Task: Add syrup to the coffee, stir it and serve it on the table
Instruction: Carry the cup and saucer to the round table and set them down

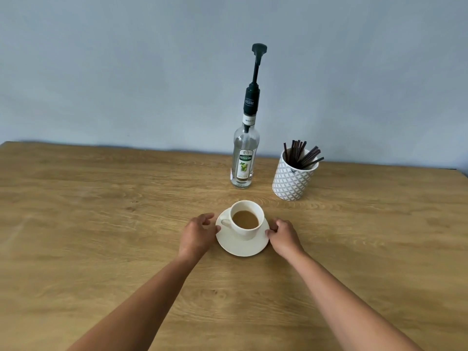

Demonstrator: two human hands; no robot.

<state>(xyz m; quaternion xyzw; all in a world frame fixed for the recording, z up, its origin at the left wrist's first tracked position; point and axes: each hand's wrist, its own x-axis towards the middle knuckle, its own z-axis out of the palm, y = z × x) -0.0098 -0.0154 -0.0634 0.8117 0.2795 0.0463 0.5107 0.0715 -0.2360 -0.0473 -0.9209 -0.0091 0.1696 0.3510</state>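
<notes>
While they flank it, L hand (pixel 200 233) & R hand (pixel 283 235) each pinch the saucer (pixel 240 247) rim w/ curled fingers, mid-table (pixel 101 224). Cup (pixel 247 230) of coffee (pixel 245 219) sits upright betw. them, handle pointing left. Beyond: syrup bottle (pixel 244 160) upright, long axis vertical; right of it, patterned pot (pixel 291 181) w/ stirrers (pixel 301 154).

A white cup (pixel 247 230) of milky coffee (pixel 245 219) is set upright on a white saucer (pixel 239 247) on the tabletop (pixel 101 224). A clear syrup bottle (pixel 244 160), fitted with a dark pump (pixel 256 72), is stood upright behind it.
</notes>
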